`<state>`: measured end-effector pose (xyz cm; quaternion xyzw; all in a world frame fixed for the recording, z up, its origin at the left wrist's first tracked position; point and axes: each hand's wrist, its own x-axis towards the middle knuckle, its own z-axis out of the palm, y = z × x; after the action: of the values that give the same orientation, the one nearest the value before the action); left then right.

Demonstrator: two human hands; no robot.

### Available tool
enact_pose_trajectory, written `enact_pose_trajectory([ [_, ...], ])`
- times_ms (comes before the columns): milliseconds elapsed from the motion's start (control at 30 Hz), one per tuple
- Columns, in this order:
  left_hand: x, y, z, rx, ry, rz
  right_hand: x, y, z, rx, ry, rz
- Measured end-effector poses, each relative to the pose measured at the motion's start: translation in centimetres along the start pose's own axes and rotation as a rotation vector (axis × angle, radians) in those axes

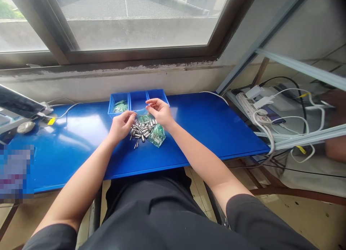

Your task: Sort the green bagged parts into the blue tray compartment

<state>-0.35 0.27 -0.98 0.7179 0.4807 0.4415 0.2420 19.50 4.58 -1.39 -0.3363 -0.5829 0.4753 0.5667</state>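
Bag (141, 110) between hands (161, 113), table's right edge (241, 122) distant

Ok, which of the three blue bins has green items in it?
The leftmost bin: green items show inside it, while only blue shows in the visible parts of the middle bin and right bin.

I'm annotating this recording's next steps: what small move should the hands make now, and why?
Probably slide the right hand along the edge of the clear bag, opening or checking it, because the left hand seems to pinch the bag opposite, above loose metal parts. Whether it is sealed is too small to tell.
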Motion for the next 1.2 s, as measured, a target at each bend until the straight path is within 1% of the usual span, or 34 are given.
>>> enact_pose_trajectory([
  [100,0.0,0.3,0.0,0.040,0.035,0.014,-0.1,0.0,0.1,-0.010,-0.006,-0.003],
  [167,0.0,0.4,0.0,0.048,0.070,-0.002,-0.3,0.1,0.3,-0.026,-0.024,-0.005],
  [300,0.0,0.5,-0.1,-0.033,0.147,-0.070,-0.7,0.3,0.7,-0.060,-0.057,0.008],
  [400,0.1,0.6,-0.1,-0.100,0.179,-0.101,-0.8,0.2,0.8,-0.084,-0.056,0.028],
  [567,0.1,0.6,0.0,-0.031,0.221,-0.057,-1.0,-0.5,0.8,-0.183,-0.030,0.043],
  [767,0.1,0.5,0.0,-0.001,0.227,-0.038,-1.1,-0.9,0.9,-0.254,-0.018,0.033],
  [933,0.0,1.1,0.0,-0.033,0.223,-0.049,-1.2,-0.7,1.0,-0.263,0.028,-0.017],
  [1100,-0.2,1.5,-0.3,-0.070,0.226,-0.025,-1.3,-0.8,1.1,-0.177,-0.025,0.032],
  [1200,-0.2,1.4,-0.3,-0.056,0.239,-0.025,-1.4,-1.4,1.2,-0.178,-0.030,0.034],
])
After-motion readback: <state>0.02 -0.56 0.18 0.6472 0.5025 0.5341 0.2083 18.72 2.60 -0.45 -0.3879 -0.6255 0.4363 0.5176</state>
